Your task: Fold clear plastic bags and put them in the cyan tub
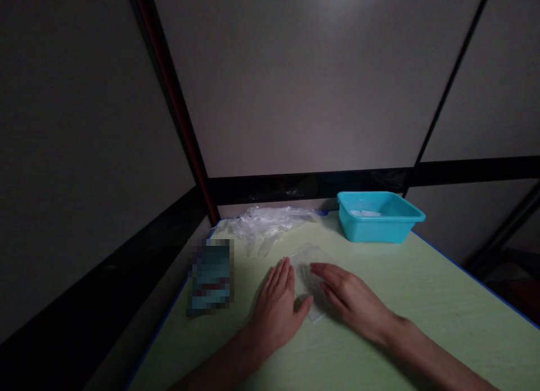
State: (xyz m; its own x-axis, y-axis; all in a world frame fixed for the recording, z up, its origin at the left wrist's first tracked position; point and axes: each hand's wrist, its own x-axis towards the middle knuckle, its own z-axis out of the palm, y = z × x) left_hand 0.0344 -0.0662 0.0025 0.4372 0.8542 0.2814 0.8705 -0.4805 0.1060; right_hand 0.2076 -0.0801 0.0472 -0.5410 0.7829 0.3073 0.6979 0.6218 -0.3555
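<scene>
A thin, clear plastic bag point(310, 267) lies flat on the pale green table point(422, 301), between and partly under my hands. My left hand point(280, 304) rests flat at the bag's left edge, its fingers stretched forward and its thumb reaching over the near part. Over the right side of the bag is my right hand point(352, 298), palm down, its fingers slightly bent and apart from the thumb, with nothing seen in it. Whether its fingertips touch the plastic cannot be made out.
Crumpled clear plastic point(274, 222) is spread along the table's back edge. A turquoise basin point(377, 228) with something white inside stands at the back right. At the left edge lies a blurred-out bluish object point(212, 275). Wall panels rise behind the table.
</scene>
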